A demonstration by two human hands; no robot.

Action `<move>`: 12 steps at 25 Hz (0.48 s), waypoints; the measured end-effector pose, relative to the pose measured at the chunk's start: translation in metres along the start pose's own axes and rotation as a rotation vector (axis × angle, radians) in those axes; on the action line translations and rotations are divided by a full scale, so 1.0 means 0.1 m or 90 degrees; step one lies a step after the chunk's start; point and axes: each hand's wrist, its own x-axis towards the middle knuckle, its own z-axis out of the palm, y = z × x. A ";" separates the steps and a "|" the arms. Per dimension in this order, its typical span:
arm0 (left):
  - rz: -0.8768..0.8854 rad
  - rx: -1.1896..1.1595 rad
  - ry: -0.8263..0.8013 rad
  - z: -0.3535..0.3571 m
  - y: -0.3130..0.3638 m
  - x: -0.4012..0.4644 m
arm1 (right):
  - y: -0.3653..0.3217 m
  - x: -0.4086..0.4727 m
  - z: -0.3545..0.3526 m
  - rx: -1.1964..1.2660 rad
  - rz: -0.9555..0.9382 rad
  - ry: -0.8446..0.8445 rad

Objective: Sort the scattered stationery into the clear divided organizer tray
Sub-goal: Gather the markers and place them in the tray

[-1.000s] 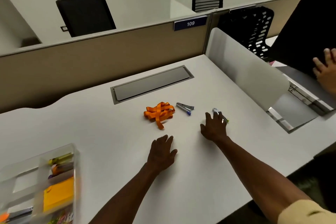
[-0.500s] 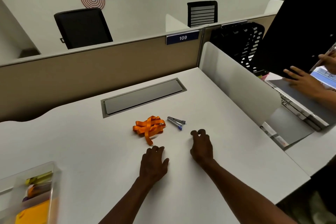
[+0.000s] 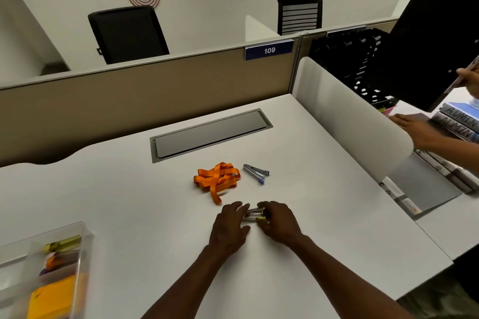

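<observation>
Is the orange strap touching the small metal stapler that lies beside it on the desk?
Apart. In the head view a strip of bare white desk shows between the right end of the orange strap and the near tip of the stapler.

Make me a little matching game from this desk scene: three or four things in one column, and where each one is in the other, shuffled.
Things:
1. orange lanyard
2. staple remover
3. small metal stapler
4. yellow pad

Places:
A. inside the clear organizer tray
B. between both hands
C. right of the lanyard
D. loose at the desk's middle

Pairs: 1-D, 2-C, 3-B, 4-A
</observation>
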 end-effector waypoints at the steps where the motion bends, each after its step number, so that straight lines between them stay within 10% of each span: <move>1: -0.005 0.000 -0.003 0.00 0.00 0.00 | -0.05 0.02 0.00 0.015 -0.011 -0.024; 4: -0.028 0.025 0.025 -0.02 -0.02 0.01 | -0.22 0.12 -0.06 0.092 -0.012 -0.133; 7: -0.055 -0.027 0.048 -0.06 -0.07 -0.01 | -0.23 0.32 -0.14 0.164 0.032 -0.024; 12: -0.135 -0.090 0.083 -0.12 -0.16 -0.12 | -0.17 0.90 -0.23 -0.096 0.040 0.069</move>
